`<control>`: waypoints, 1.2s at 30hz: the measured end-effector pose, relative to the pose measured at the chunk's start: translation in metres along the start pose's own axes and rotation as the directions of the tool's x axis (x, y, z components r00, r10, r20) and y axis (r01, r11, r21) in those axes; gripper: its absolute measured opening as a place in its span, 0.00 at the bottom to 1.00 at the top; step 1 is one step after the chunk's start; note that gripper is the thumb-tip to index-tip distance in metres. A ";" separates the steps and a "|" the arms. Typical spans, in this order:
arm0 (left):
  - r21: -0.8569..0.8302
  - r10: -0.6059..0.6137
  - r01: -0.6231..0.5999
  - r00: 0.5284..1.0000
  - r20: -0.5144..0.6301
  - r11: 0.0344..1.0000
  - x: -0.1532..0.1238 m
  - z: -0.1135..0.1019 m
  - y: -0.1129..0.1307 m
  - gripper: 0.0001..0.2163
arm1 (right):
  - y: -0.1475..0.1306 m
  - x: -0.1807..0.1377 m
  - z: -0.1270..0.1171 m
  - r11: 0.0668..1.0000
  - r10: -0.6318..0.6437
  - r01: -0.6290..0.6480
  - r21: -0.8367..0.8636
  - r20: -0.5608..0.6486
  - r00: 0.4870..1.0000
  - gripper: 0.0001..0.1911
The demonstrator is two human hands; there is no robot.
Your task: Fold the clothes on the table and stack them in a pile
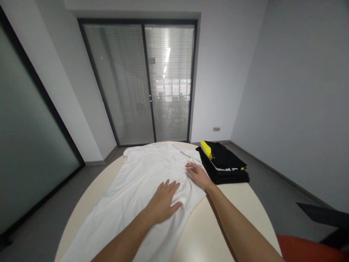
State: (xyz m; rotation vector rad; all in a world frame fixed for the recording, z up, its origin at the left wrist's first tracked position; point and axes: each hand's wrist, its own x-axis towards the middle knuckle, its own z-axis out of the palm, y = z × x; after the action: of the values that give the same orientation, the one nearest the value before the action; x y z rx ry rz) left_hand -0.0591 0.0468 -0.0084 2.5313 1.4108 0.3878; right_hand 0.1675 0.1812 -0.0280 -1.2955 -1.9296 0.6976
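Note:
A white cloth garment, which looks like a T-shirt (117, 203), lies spread over the round table (218, 218), with light wrinkles across it. My left hand (165, 200) rests flat on the middle of the fabric, fingers apart and thumb out to the right. Farther forward, my right hand (197, 174) touches the garment near its right edge, with its fingers stretched to the left. Neither hand grips the cloth. Just right of my right hand sits a stack of folded black clothes (226, 160) with yellow and white print showing.
Glass doors with blinds (136, 83) stand beyond the table, and a frosted glass panel (32, 127) is at the left. A red chair seat (308, 249) with a black armrest (324, 214) is at the lower right. The cream tabletop shows to the right of the garment.

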 end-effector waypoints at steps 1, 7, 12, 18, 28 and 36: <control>0.010 0.055 -0.055 0.998 -0.031 0.998 0.000 -0.001 0.000 0.29 | -0.001 -0.004 -0.004 0.999 -0.027 0.029 0.042 -0.042 0.999 0.22; 0.009 0.407 -0.408 0.912 -0.056 0.913 -0.008 -0.022 0.022 0.09 | -0.021 -0.027 -0.041 0.972 0.081 -0.092 -0.218 -0.062 0.995 0.17; 0.002 0.313 -0.314 0.948 0.060 0.949 -0.013 -0.021 0.033 0.19 | -0.028 -0.041 -0.059 0.910 0.280 -0.183 -0.372 0.226 0.933 0.20; -0.185 0.193 -0.178 0.979 0.067 0.966 -0.014 -0.030 0.021 0.08 | -0.028 -0.035 -0.056 0.983 0.175 -0.163 -0.086 0.173 0.969 0.20; -0.437 -0.186 0.155 0.982 -0.029 0.886 -0.004 -0.029 -0.030 0.11 | -0.052 -0.039 -0.052 0.886 0.001 -0.118 0.449 0.253 0.968 0.44; -0.214 -0.017 0.001 0.997 -0.074 0.977 -0.014 -0.048 -0.003 0.15 | -0.049 -0.037 -0.052 0.902 0.132 -0.206 0.379 0.212 0.968 0.30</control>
State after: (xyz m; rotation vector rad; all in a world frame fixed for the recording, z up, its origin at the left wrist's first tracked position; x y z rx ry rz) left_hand -0.0844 0.0390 0.0343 2.3589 1.3268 0.6052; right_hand 0.1905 0.1317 0.0311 -1.1777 -1.7014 1.2656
